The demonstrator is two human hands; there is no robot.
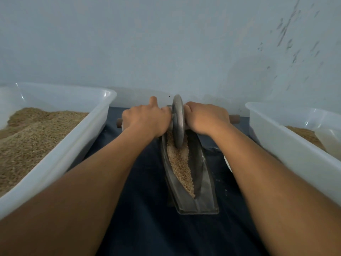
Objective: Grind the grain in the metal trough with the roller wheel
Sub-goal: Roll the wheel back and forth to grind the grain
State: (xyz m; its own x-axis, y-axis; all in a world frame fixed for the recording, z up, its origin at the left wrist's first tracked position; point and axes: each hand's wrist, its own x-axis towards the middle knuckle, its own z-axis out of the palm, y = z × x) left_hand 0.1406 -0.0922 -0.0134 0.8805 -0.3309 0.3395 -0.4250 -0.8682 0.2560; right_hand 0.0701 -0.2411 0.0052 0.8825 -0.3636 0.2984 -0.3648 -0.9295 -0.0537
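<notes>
— What step is this?
— Grinding: the left hand (pixel 145 117) and right hand (pixel 206 117) each grip the handle (pixel 234 119) beside the wheel (pixel 178 121), standing in the grain (pixel 180 163) at the trough's (pixel 206 191) far end.
— Next?
— Likely rolling it nearer, pressing down evenly.

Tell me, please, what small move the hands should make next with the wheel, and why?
Probably roll the grey metal roller wheel back toward the person: it stands at the far end of the long metal trough, and the tan grain lies nearer.
</notes>
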